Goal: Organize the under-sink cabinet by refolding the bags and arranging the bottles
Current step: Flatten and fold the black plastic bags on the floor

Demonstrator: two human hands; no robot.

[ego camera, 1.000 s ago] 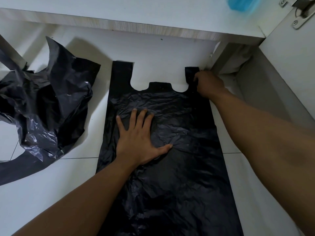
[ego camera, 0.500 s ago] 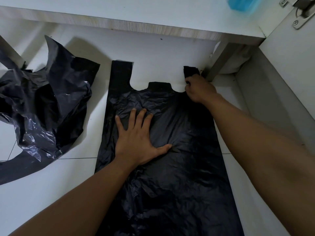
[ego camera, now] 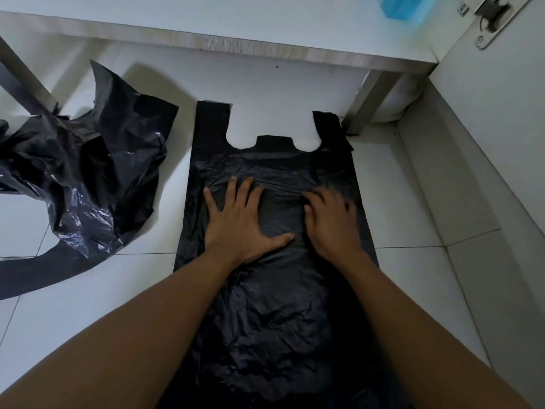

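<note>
Since the flat black bag (ego camera: 274, 305) lies spread on the floor (ego camera: 413, 276) under both sets of fingers, its handle loops (ego camera: 212, 122) just beyond the fingertips, the slick plastic may slide or bunch if one palm pushes harder than the other. Well to the left of the fingers the crumpled black bag (ego camera: 88, 178) lies unfolded, and the left hand (ego camera: 239, 222) presses flat with fingers spread while the right hand (ego camera: 333, 225), blurred, looks laid open too, gripping nothing, so trapped air could crease and skew the fold.
</note>
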